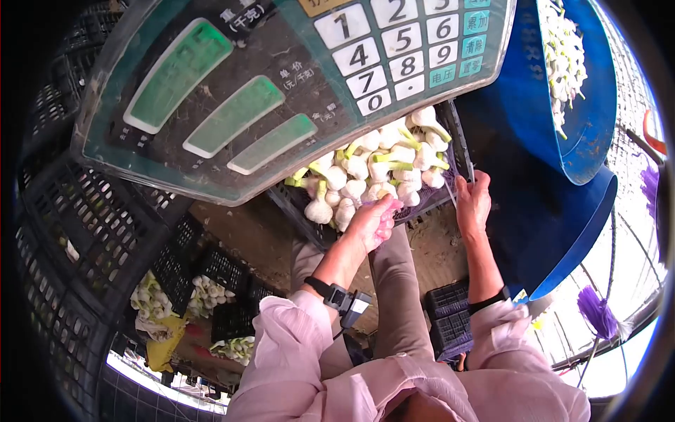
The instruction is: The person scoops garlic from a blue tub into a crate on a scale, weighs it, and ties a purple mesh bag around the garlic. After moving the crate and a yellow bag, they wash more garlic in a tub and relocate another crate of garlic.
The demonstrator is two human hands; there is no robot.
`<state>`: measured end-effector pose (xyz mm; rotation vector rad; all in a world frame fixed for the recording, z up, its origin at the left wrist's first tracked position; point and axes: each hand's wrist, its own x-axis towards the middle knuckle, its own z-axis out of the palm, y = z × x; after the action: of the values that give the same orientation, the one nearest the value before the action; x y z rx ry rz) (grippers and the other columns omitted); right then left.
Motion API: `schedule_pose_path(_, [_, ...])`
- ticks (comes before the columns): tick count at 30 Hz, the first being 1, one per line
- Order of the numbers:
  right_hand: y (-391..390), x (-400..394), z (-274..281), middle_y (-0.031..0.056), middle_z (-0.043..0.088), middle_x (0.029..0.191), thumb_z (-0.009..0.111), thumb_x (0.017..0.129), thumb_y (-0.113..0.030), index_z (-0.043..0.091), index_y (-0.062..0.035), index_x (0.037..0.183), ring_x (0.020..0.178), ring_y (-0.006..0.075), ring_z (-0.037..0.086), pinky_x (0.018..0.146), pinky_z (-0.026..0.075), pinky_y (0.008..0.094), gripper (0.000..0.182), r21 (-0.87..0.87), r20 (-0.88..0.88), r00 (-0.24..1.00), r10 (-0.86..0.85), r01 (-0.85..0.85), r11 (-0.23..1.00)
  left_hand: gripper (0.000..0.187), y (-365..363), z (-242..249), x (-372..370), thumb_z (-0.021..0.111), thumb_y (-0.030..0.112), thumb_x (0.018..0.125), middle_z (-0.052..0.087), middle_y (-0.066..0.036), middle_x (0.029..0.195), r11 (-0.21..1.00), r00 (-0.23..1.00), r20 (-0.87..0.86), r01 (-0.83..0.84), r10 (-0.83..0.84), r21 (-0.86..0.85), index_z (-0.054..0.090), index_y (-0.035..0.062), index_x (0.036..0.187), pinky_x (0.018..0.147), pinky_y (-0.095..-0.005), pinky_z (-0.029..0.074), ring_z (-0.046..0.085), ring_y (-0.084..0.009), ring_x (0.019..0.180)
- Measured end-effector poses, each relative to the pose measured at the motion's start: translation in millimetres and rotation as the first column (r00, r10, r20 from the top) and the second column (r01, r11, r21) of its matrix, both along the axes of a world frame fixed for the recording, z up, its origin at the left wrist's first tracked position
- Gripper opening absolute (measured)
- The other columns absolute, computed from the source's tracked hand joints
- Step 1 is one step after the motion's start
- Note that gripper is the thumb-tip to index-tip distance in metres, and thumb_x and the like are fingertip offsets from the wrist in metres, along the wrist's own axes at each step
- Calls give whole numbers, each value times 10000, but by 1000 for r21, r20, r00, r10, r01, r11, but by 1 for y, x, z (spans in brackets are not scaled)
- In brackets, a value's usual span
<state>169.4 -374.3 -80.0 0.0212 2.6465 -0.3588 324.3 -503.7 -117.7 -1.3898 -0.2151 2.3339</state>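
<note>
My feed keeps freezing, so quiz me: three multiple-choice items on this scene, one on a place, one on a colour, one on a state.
1. Where do the white bulb vegetables with green stalks lie?
A. in the black slatted plastic crate on the scale
B. on the bare ground
C. in a yellow bag

2. What colour are the big plastic basins at the right?
A. red
B. blue
C. white

3. What is the right hand doing?
A. hanging free
B. pressing the scale's keys
C. gripping the crate's edge

Answers:
1 A: the bulbs fill the black slatted plastic crate behind the grey weighing scale's display head.
2 B: both basins are blue.
3 C: the right hand closes on the crate's rim, while the left hand touches the bulbs at the near edge.
</note>
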Motion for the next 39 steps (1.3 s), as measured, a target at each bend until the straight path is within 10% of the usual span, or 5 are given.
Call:
schedule_pose_path(19, [-20, 90, 22, 153, 580, 912, 551, 651, -54, 557, -25, 789, 721, 301, 564, 618, 465, 381, 141, -276, 133, 750, 648, -601, 751, 202, 42, -55, -40, 534, 261, 828, 565, -30, 712, 903, 989, 93, 146, -118, -405, 553, 60, 820, 456, -226, 404, 505, -107, 544])
schedule_pose_path(28, [19, 25, 19, 54, 597, 674, 544, 791, -351, 570, 11, 888, 511, 85, 473, 496, 403, 225, 375, -96, 692, 610, -385, 606, 789, 157, 48, 22, -19, 518, 201, 837, 339, 74, 486, 821, 978, 184, 183, -97, -541, 503, 81, 737, 317, -181, 203, 264, -21, 368])
schedule_pose_path(33, [-42, 19, -18, 187, 602, 784, 536, 727, -522, 562, 57, 907, 688, 242, 574, 627, 442, 322, 607, -19, 744, 659, 111, -145, 989, 134, 78, -13, -12, 490, 189, 832, 469, 4, 639, 649, 950, 248, 311, -190, -694, 520, 59, 822, 505, -225, 327, 417, -89, 561])
schedule_pose_path(37, [-75, 25, -8, 199, 605, 890, 589, 687, -454, 614, 16, 852, 855, 306, 591, 740, 452, 341, 499, -3, 742, 484, 463, -689, 725, 307, 117, -35, -19, 496, 203, 817, 533, -144, 1005, -590, 365, 700, 378, -613, -713, 444, 18, 1056, 749, -304, 405, 532, -208, 882])
schedule_pose_path(39, [-77, 26, -21, 146, 622, 878, 556, 715, -286, 629, -28, 858, 841, 283, 601, 734, 455, 340, 304, -57, 717, 344, 607, -838, 542, 367, 116, -9, -27, 487, 205, 816, 469, -167, 1088, -167, 681, 449, 440, -578, -882, 387, 8, 1109, 788, -341, 389, 490, -248, 970])
